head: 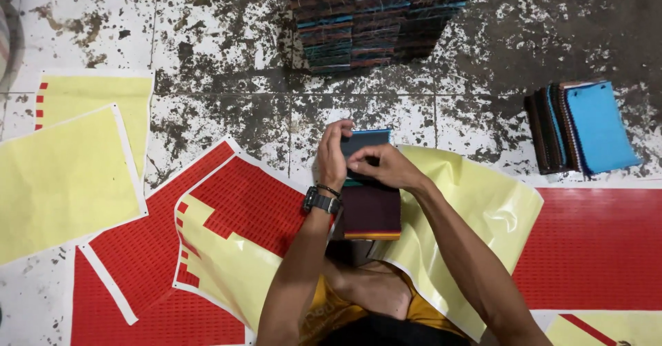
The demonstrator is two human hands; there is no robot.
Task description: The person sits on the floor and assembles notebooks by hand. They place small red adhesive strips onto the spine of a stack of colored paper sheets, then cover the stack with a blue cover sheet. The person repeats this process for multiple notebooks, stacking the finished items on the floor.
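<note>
Both hands pinch a small stack of fabric swatches [369, 194] held over the lap, above the floor. Left hand [332, 154] stands upright, fingers curled on its far edge. Right hand [383, 167] bends at the wrist, fingertips pressing the dark top piece.

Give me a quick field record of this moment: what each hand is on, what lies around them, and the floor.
left hand: grips the left edge of a stack of fabric swatches, watch on the wrist
right hand: fingers pressed on the top swatch, dark blue
under the stack: yellow sheet
left of the hands: red sticker sheets, partly peeled
far left: plain yellow sheets
top: tall swatch pile
right: small swatch bundle, blue on top
floor: worn, stained tiles
</note>
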